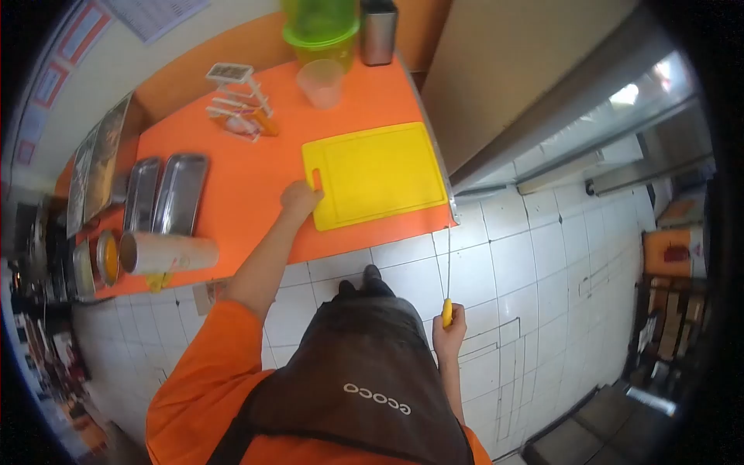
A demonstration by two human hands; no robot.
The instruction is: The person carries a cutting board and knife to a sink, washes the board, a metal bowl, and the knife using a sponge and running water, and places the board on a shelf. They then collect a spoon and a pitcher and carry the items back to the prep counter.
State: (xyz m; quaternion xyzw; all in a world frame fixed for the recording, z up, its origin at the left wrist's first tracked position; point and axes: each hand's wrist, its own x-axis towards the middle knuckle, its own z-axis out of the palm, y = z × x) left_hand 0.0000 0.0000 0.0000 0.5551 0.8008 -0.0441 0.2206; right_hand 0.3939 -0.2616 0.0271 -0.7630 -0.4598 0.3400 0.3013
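The white tiled floor point(504, 252) spreads beneath both hands. The orange counter point(248, 186) lies under the left grip point(301, 200) and reaches away beyond it on either side. On it, immediately right of that grip, the yellow cutting board point(376, 174) lies flat, its slotted end toward the grip. The left grip is drawn in narrow at this end, its fingers touching the board's edge just below the slot; how firmly they hold it, I cannot tell.

Well left of the left grip, two metal trays point(180, 194) lie side by side. Far ahead of the same grip stands a bright green plastic container point(322, 35), beside a metallic canister point(378, 35). A pale cylinder point(174, 254) rests on its side to the grip's left and nearer the wearer. The yellow-handled knife point(447, 311) is in the right grip point(449, 331), closed around the handle, below the counter's near right corner. Its thin blade extends forward from that grip toward the corner. Ahead and left of the left grip is a small white rack point(252, 97); more directly ahead stands a translucent cup point(322, 84), near the green container.
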